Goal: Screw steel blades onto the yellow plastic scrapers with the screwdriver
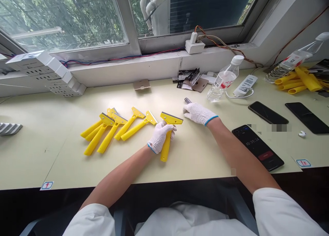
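Observation:
My left hand, in a white knit glove with a blue cuff, is closed around a yellow scraper. The scraper stands with its wide blade head up and its handle pointing toward me. To the right, my gloved right hand rests at the tabletop with its fingers curled over a small dark grey object. Only the end of that object shows, so its kind is unclear. Several more yellow scrapers lie left of my left hand, some overlapping.
Small cardboard pieces and black packets lie near the wall. Water bottle, power strip, phones and an earbud are on the right. Yellow tubular handles are piled far right; white boxes stand back left.

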Tool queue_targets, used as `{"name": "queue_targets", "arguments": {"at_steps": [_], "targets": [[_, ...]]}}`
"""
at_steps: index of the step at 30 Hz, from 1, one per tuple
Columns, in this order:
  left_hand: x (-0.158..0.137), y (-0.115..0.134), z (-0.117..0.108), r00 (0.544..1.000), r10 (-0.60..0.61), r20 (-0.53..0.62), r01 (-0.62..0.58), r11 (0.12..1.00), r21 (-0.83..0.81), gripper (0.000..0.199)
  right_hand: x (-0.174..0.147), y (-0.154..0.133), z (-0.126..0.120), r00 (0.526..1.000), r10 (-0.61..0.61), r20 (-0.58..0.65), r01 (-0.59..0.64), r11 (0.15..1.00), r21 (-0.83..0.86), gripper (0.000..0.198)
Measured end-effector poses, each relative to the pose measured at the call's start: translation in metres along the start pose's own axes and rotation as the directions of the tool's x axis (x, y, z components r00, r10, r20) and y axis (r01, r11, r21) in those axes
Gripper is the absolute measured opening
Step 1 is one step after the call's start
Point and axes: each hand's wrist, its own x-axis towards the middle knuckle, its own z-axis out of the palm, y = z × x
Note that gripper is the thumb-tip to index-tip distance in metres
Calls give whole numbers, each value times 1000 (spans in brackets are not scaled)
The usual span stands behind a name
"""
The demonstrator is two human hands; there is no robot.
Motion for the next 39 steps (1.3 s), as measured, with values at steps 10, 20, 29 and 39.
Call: {"name": "queue_targets", "arguments": {"at_steps": [10, 20, 29, 39], "targets": [[4, -3, -1, 998, 42, -36, -41, 998, 45, 19, -7, -16, 7, 1000, -23, -6, 22, 997, -72, 22], [0, 2, 5, 991, 84, -104, -51, 957, 284, 13, -29, -43, 18, 931, -237, -278, 302, 927, 221, 15], [-1, -2, 1, 996, 66, -66, -41, 941, 335, 17, -27, -42, 15, 983, -44, -180, 159, 692, 704, 13], [2, 3, -6, 999, 38, 27, -45, 928, 369, 15, -28, -38, 12, 996, -88, -22, 69, 578, 813, 19]]}}
